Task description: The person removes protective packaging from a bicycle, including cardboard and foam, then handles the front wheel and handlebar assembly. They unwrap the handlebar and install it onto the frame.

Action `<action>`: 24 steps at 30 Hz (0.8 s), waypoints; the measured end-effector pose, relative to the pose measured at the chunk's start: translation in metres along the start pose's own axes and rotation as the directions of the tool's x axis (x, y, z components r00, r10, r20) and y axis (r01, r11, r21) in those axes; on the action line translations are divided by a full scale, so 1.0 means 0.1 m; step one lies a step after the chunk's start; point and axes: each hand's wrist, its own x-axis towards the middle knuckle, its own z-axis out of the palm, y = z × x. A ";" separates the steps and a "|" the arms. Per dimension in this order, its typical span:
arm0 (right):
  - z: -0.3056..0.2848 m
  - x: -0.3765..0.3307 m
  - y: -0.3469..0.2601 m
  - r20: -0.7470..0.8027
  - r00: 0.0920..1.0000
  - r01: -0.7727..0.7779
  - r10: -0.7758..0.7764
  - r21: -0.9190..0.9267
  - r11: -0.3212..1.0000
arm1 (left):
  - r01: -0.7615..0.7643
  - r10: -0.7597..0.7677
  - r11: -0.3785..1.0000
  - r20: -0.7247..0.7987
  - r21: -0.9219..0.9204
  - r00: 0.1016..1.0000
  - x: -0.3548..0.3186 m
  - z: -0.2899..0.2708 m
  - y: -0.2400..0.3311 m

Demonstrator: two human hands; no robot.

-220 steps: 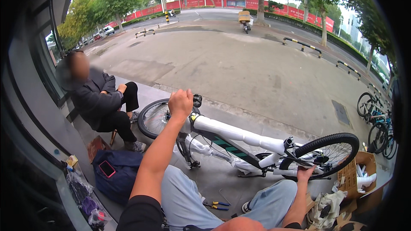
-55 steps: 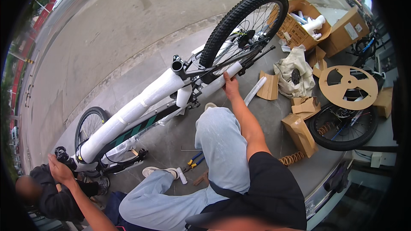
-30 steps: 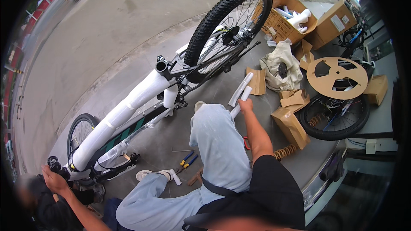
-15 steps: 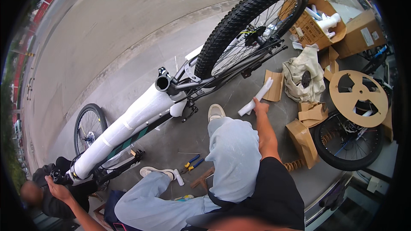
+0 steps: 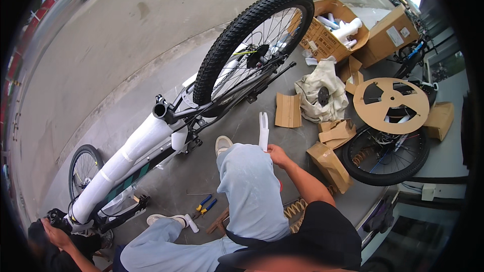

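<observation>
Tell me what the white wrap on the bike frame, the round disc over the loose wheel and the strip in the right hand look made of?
White wrap: probably foam sheet, matte, soft and banded with tape. Round disc: brown cardboard, flat, dull, with cut-outs. Strip held by the right hand: white, stiff, forked at the top, likely foam or plastic.

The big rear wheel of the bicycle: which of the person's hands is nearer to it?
Right. The right hand, holding a white foam strip, is just below the rear wheel; the left hand grips the handlebar end, far away.
</observation>
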 end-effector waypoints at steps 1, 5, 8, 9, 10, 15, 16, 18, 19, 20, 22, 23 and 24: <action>-0.19 -0.11 -0.16 0.009 1.000 -0.019 0.019 -0.012 1.000 | -0.062 0.062 0.998 -0.002 -0.022 0.998 -0.01 0.05 -0.05; -1.61 -0.12 -1.56 -0.131 0.991 0.020 -0.039 -0.146 0.989 | 0.056 -0.053 0.996 -0.043 0.066 0.998 -0.01 0.15 -0.05; -3.17 0.00 -3.12 -0.720 0.645 -0.063 -0.257 -0.384 0.921 | 0.072 -0.069 0.993 -0.039 0.093 0.997 -0.04 0.23 0.09; -3.48 -0.05 -3.41 -0.847 0.450 -0.062 -0.283 -0.345 0.936 | 0.070 -0.066 0.993 -0.039 0.097 0.997 -0.04 0.26 0.14; -3.70 -0.07 -3.66 -0.838 0.422 -0.078 -0.346 -0.413 0.907 | 0.062 -0.058 0.993 -0.041 0.102 0.998 -0.06 0.27 0.18; -3.24 -0.06 -3.66 -0.628 0.505 0.013 -0.592 -0.680 0.733 | -0.207 0.265 0.874 -0.075 0.440 0.961 -0.13 0.39 0.17; -2.98 -0.05 -3.44 -0.595 0.532 0.039 -0.602 -0.693 0.719 | -0.269 0.351 0.804 -0.057 0.530 0.935 -0.13 0.42 0.17; -2.48 -0.06 -2.96 -0.420 0.728 0.008 -0.542 -0.785 0.620 | -0.376 0.506 0.609 0.022 0.699 0.862 -0.11 0.47 0.23; -2.27 -0.11 -2.74 -0.297 0.899 0.013 -0.323 -0.717 0.697 | -0.415 0.571 0.479 0.085 0.773 0.817 -0.09 0.42 0.30; -2.03 -0.15 -2.53 -0.142 0.969 0.037 -0.202 -0.726 0.687 | -0.419 0.734 0.187 0.157 0.888 0.661 -0.10 0.41 0.40; -1.55 -0.29 -2.17 0.080 0.996 0.076 -0.026 -0.716 0.694 | -0.318 0.340 0.463 0.166 0.827 0.926 -0.19 0.39 0.68; -1.36 -0.40 -2.03 0.127 0.992 0.070 0.027 -0.696 0.714 | -0.239 0.226 0.666 0.115 0.706 0.967 -0.22 0.33 0.84; -1.18 -0.52 -1.95 0.173 0.985 0.110 0.016 -0.693 0.712 | -0.122 0.106 0.835 0.060 0.537 0.993 -0.26 0.27 1.02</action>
